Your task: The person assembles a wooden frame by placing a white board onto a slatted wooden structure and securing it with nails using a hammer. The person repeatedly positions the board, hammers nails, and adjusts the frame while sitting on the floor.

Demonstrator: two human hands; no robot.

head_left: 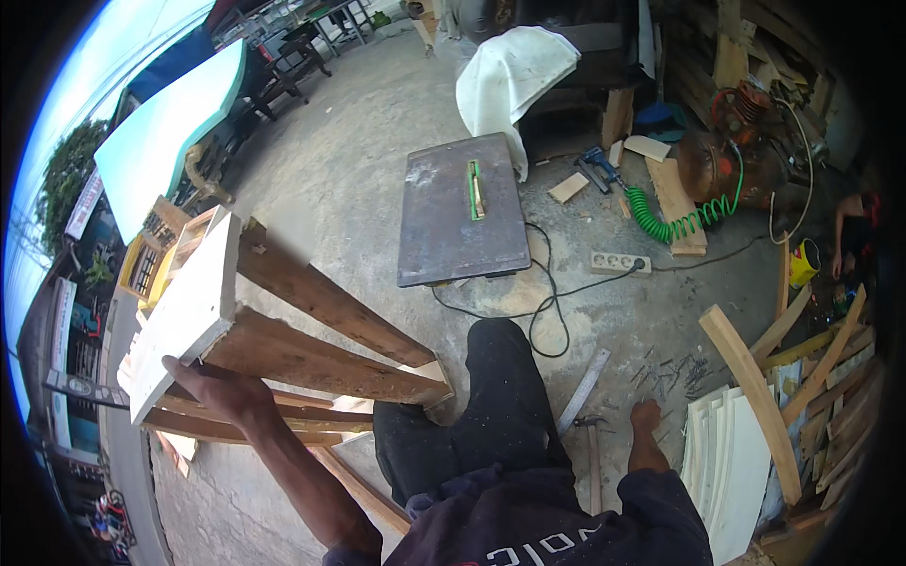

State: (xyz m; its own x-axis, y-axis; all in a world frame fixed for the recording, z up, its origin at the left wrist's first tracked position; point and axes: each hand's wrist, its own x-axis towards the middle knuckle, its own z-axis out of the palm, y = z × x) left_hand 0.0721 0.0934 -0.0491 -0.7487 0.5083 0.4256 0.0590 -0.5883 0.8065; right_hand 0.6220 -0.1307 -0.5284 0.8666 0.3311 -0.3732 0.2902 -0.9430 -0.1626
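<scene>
My left hand (226,389) grips the edge of a wooden stool (311,363) lying tilted at my left. Its thumb rests on the pale board, and the other fingers are partly hidden. Brown, rough legs run from that board toward my knee. My right hand (645,417) is low over the concrete at my right, fingers curled together beside scattered nails (687,375). Whether it holds a nail is too small to make out. A claw hammer (593,453) and a metal ruler (583,389) lie between my leg and that hand.
A dark table-saw top (462,212) with a slot stands ahead. Its cable runs to a power strip (620,263). A nail gun (601,167) with a green coiled hose (672,224) lies near a rusty compressor (722,170). Wood pieces (830,415) are piled at right.
</scene>
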